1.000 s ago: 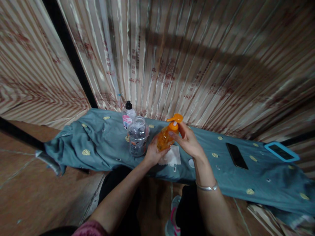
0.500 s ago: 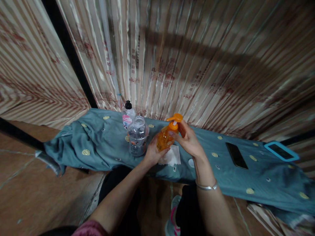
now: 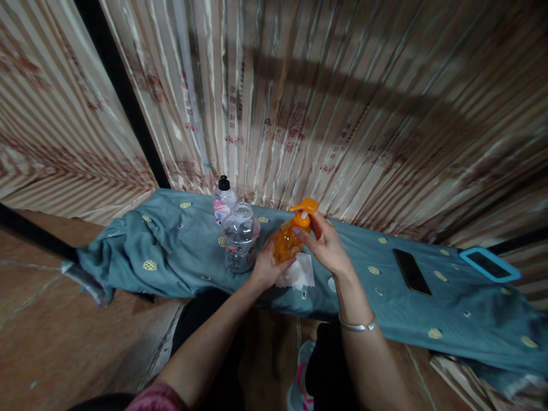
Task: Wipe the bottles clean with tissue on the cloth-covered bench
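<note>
Head view, read from 9 o'clock to 3 o'clock. A blue-green patterned cloth (image 3: 171, 257) covers a long low surface in front of striped curtains (image 3: 342, 114). Left of centre stand a small bottle with a black cap (image 3: 223, 201) and, just in front of it at 6 o'clock, a clear plastic jar (image 3: 240, 237), upright and close together. The left hand (image 3: 264, 264) is curled around the lower body of the orange pump bottle (image 3: 287, 240), which leans with its base toward 7 o'clock and its head toward 1 o'clock, held just above a white tissue (image 3: 299, 273) on the cloth. The right hand (image 3: 327, 245) closes its fingers about the neck below the orange pump head (image 3: 305, 206), whose spout points toward 9 o'clock; whether the collar is loosened cannot be told. Judged from this, the pump remains seated on the bottle and nothing has been dispensed or removed. A silver bangle (image 3: 357, 326) circles the right wrist. Toward 3 o'clock lie a black phone (image 3: 411, 271) and, farther on, a device in a blue case (image 3: 490, 264), well apart from both hands.
</note>
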